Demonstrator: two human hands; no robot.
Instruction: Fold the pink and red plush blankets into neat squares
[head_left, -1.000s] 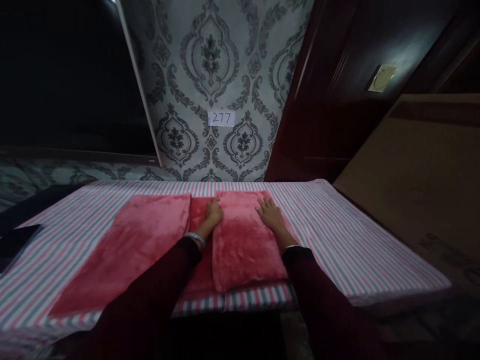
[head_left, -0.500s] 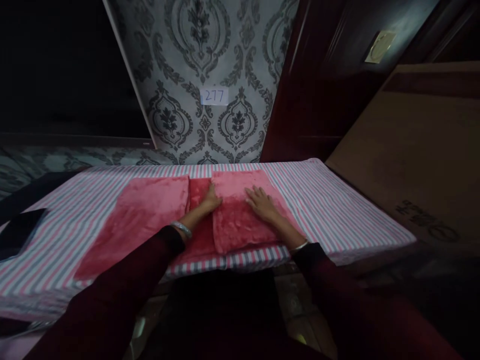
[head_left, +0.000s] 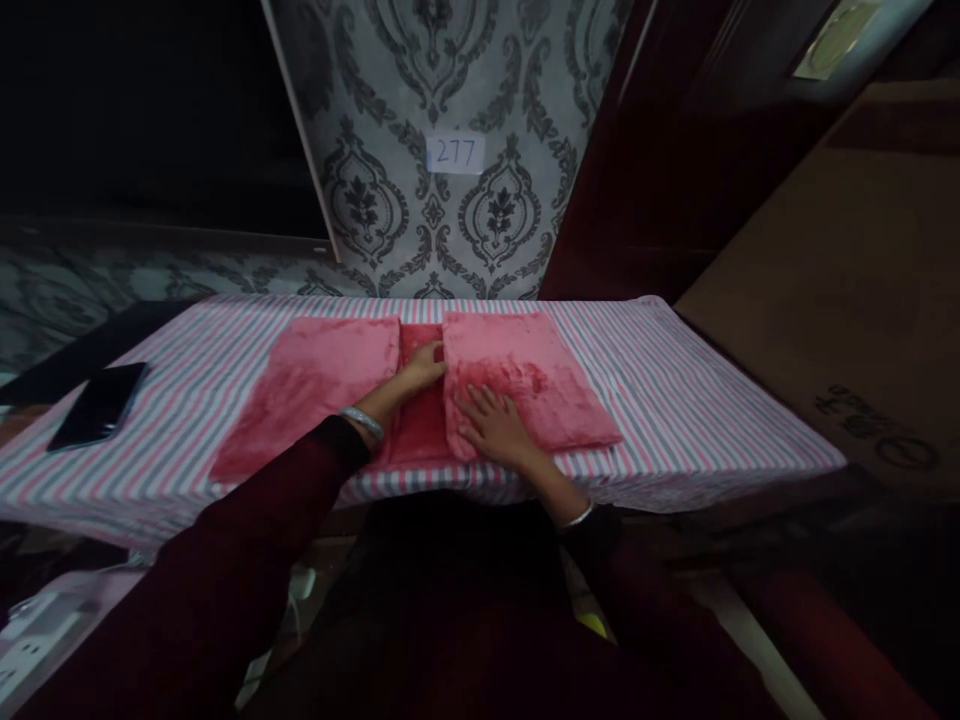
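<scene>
A plush pink-red cloth [head_left: 322,365] lies on the table with its left and right sides folded inward, leaving a darker red strip [head_left: 422,425] between them. My left hand [head_left: 420,370] is at the inner edge of the right folded part, its thumb and fingers closed on that edge. On the same folded part [head_left: 555,370], near its front left corner, my right hand [head_left: 496,430] rests flat with fingers spread. Brushed darker patches show in the pile beyond it.
A striped tablecloth [head_left: 667,390] covers the table. A black phone [head_left: 101,405] lies at the left. A large cardboard box [head_left: 847,300] stands at the right. A dark screen [head_left: 150,120] and patterned wall with a "277" label [head_left: 455,152] are behind. A power strip [head_left: 34,640] sits low left.
My right hand has slid left and toward me over the right folded part. My left hand has shifted slightly along the inner edge. The camera view has tilted and moved.
</scene>
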